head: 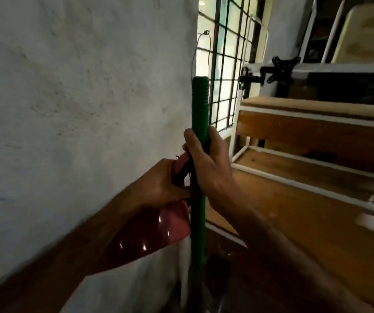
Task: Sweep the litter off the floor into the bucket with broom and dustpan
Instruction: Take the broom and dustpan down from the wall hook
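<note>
Your right hand [206, 163] is gripping the upright green broom handle [200, 109] while your left hand [165, 184], touching it, is clutching the red dustpan [159, 229] handle beside the wall [80, 98]

Green ribbed broom handle [200, 114], glossy red dustpan [156, 231], grey-white wall [80, 86]

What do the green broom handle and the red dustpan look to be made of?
The broom handle looks like matte green plastic, or a plastic sleeve over a core: its top is ribbed. The dustpan looks like glossy red moulded plastic: it shows sharp white highlights. The right hand grips the handle; the left hand holds the dustpan's handle.
</note>
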`<state>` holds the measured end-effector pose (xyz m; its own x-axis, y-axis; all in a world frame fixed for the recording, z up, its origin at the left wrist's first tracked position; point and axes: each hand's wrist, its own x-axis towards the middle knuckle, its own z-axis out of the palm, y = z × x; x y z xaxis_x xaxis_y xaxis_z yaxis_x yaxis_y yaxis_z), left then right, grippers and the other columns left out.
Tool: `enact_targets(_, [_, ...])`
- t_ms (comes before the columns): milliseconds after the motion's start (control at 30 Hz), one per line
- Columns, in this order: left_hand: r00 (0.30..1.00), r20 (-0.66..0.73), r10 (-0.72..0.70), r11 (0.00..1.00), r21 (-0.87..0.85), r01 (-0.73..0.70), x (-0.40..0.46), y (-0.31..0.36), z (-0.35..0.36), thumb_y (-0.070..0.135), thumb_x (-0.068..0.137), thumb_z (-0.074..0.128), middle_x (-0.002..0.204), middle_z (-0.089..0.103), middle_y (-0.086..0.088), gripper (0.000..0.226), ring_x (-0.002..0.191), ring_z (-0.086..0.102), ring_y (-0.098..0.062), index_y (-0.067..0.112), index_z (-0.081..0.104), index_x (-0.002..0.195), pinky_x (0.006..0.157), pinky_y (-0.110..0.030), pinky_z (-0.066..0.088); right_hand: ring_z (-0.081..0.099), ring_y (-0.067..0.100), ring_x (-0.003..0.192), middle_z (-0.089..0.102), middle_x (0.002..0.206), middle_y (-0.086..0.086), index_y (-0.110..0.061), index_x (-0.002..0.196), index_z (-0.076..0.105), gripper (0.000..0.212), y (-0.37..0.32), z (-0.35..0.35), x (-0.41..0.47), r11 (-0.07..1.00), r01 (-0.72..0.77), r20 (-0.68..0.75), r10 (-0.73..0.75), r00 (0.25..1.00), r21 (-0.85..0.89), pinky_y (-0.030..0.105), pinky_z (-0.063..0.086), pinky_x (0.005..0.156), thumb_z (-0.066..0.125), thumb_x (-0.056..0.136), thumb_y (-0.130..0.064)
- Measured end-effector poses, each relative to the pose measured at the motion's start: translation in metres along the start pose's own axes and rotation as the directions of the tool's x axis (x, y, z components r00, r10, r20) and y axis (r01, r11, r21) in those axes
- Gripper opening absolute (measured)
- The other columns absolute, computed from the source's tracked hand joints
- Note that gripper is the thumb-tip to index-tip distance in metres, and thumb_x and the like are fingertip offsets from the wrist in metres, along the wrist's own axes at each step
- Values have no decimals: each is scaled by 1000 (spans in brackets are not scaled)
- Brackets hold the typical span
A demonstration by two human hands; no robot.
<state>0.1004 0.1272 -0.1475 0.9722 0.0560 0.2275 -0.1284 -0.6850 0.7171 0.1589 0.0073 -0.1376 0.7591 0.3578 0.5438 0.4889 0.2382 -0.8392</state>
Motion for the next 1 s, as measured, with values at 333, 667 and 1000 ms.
enact_targets(333, [934, 341, 111, 993, -66, -94, -91, -2, 199, 32, 80, 78, 88, 74, 11, 16, 83, 70, -2, 28, 72, 94, 74, -35, 58, 68, 24, 87, 73, 91, 9, -10, 98, 75, 75, 40, -133, -235, 813, -572, -341, 570, 747, 105, 40, 53, 77, 34, 87, -72])
enact_targets(667, [541, 712, 448, 888, -282, -364, -212, 48, 331, 50, 82, 72, 98, 70, 18, 26, 88, 67, 0, 40, 67, 106, 74, -36, 56, 51, 12, 55, 54, 68, 3, -16, 85, 65, 29, 59, -185, -481, 150, -623, -78, 987, 141, 768, 19, 39, 49, 58, 88, -44])
enact_targets(1000, [184, 722, 667, 649, -442, -619, -215, 27, 404, 41, 91, 62, 93, 56, 14, 10, 89, 57, -5, 33, 67, 95, 73, -35, 49, 62, 23, 55, 60, 68, 16, 1, 70, 65, 38, 23, -185, -595, 279, -182, -315, 926, -208, 943, 25, 51, 39, 41, 99, -5])
